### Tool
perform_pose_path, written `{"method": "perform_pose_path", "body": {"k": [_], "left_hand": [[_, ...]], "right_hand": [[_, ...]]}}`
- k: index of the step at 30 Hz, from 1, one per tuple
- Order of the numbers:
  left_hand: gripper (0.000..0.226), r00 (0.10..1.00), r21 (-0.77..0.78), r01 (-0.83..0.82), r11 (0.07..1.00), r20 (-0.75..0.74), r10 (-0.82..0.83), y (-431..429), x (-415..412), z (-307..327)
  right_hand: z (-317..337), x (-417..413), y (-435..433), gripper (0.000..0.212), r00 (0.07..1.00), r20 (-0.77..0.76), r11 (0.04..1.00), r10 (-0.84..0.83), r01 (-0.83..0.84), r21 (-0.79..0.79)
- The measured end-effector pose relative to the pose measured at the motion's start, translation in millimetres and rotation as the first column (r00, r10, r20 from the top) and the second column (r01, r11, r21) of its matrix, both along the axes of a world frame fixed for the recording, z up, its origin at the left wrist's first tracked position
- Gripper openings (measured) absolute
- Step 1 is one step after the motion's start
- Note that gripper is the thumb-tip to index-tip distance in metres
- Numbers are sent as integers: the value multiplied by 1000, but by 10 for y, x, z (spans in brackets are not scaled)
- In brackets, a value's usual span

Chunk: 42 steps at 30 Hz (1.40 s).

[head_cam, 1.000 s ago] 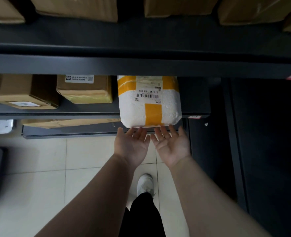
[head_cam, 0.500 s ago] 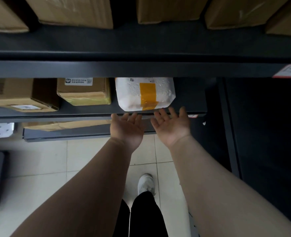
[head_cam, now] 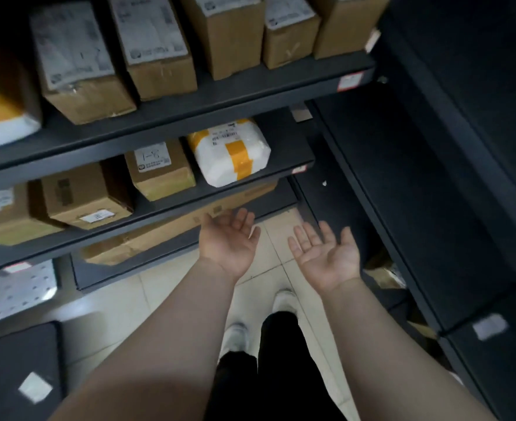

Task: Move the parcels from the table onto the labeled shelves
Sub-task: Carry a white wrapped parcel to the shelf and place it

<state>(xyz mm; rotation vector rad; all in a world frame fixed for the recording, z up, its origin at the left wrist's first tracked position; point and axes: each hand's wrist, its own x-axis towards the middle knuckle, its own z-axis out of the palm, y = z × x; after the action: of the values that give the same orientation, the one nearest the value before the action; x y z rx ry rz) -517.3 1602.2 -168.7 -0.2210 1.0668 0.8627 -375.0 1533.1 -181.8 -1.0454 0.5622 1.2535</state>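
While your head view, the only one you have, looks down along both forearms, your left hand (head_cam: 228,241) and right hand (head_cam: 326,253) hang palm-up below the front edge of the dark grey metal middle shelf (head_cam: 284,165). The fingers of both are straight and loosely spread, with nothing in either. You can see the white padded parcel crossed with orange tape (head_cam: 231,151) lying flat on that shelf. Its rounded near end is at the shelf's lip, and it is just beside a brown cardboard box with a white label (head_cam: 159,170) on its left. From your fingertips the parcel lies ahead and above, apart from both hands; its long axis runs roughly from the lip back into the shelf. Your left hand is the nearer, almost straight below the near end, while your right sits off to the parcel's right. I judge this parcel placed, so your coming move is probably a turn away to fetch another; no table is clearly identifiable here.
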Motion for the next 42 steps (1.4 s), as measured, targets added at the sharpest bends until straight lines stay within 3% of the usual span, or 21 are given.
{"method": "perform_pose_path", "body": {"k": [4, 7, 12, 14, 16, 19, 22, 25, 28, 31, 34, 38, 42], "left_hand": [[62, 986, 63, 126, 990, 99, -132, -350, 132, 359], [63, 954, 111, 280, 954, 79, -289, -633, 435, 670], [61, 753, 286, 614, 736, 67, -654, -1370, 1310, 1172], [57, 581, 386, 750, 538, 4, -814, -1825, 1666, 1385], [54, 372, 479, 831, 281, -105, -922, -2394, 1967, 1587], [50, 68, 556, 823, -119, -305, -950, -3384, 2227, 1854], [50, -138, 543, 681, -491, -563, -814, -4418, 2286, 1993], [47, -220, 432, 385, -815, -815, -536, -5370, 2227, 2020], [49, -198, 289, 96, -952, -932, -303, -6412, 2090, 2098], [51, -50, 121, -184, -975, -992, -113, -7331, 1918, 2221], [53, 149, -85, -387, -918, -988, 28, -8068, 1760, 2292], [54, 423, -322, -525, -788, -902, 87, -8815, 1577, 2308], [54, 522, -444, -581, -682, -846, 107, -9384, 1449, 2177]], "right_hand": [[397, 57, -581, 59, 992, 2, 992, -122, 122, 20], [742, 206, -943, 59, 978, 37, 977, -207, 204, 70], [1373, 662, -1798, 60, 899, 133, 898, -417, 386, 210], [1615, 837, -2296, 59, 852, 214, 871, -478, 428, 241], [1821, 960, -2908, 58, 799, 302, 852, -520, 462, 247], [2043, 1003, -3985, 57, 703, 423, 818, -572, 526, 232], [2165, 847, -5127, 56, 622, 557, 800, -551, 585, 137], [2257, 563, -6147, 55, 592, 674, 785, -442, 619, -29], [2366, 209, -7190, 52, 549, 766, 694, -334, 693, -194], [2449, -193, -8049, 49, 501, 840, 560, -209, 765, -317], [2492, -649, -8673, 48, 477, 868, 430, -140, 819, -381], [2445, -1150, -9246, 49, 549, 836, 301, -24, 801, -517], [2314, -1475, -9667, 55, 632, 773, 204, 53, 751, -628]]}}
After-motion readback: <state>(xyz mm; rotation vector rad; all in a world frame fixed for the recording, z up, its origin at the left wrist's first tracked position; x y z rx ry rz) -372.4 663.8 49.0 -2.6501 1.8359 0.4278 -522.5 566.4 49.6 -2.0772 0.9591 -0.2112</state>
